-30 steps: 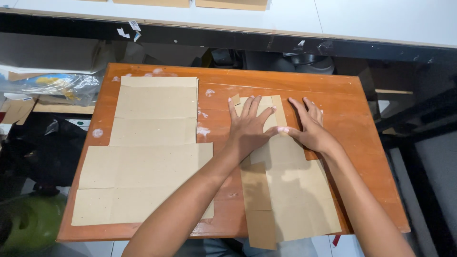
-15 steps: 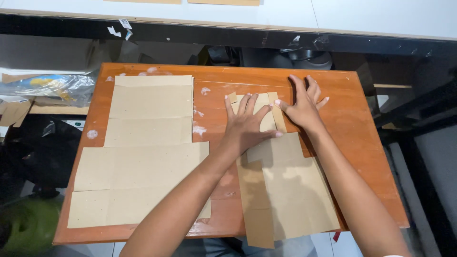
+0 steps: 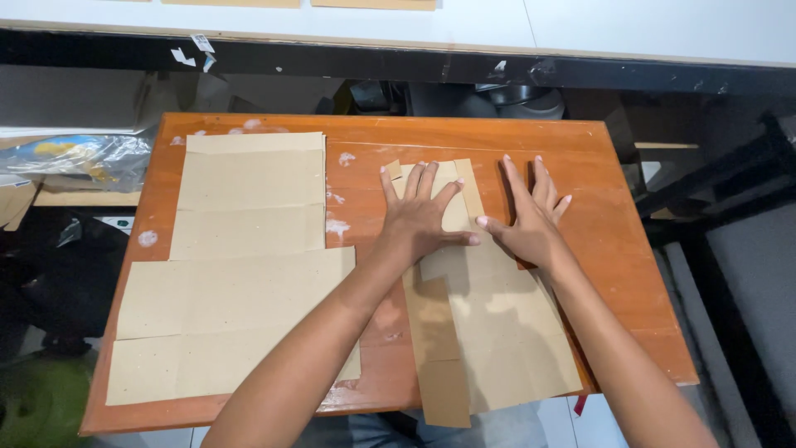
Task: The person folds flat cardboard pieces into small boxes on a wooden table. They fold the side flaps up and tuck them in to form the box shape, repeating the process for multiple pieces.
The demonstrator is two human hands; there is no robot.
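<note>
My left hand [image 3: 421,217] lies flat, fingers spread, on the upper part of a folded brown paper piece [image 3: 489,332] on the right half of the orange wooden table [image 3: 630,274]. Beside it, my right hand [image 3: 527,217] presses flat with fingers spread, partly on the paper's right edge and partly on the bare table. The thumbs almost touch. Neither hand holds anything. A larger flat brown paper sheet with crease lines [image 3: 240,265] covers the left half of the table, apart from both hands.
White glue smears [image 3: 337,226] mark the table between the two sheets. A clear plastic bag [image 3: 79,158] lies on a low shelf at the left. A white counter edge [image 3: 580,33] runs across the top, dark clutter beneath it. A green object [image 3: 37,398] sits bottom left.
My right hand has slid to the right, off the paper's top flap and onto its right edge and the table. My left hand has stayed pressed on the paper.
</note>
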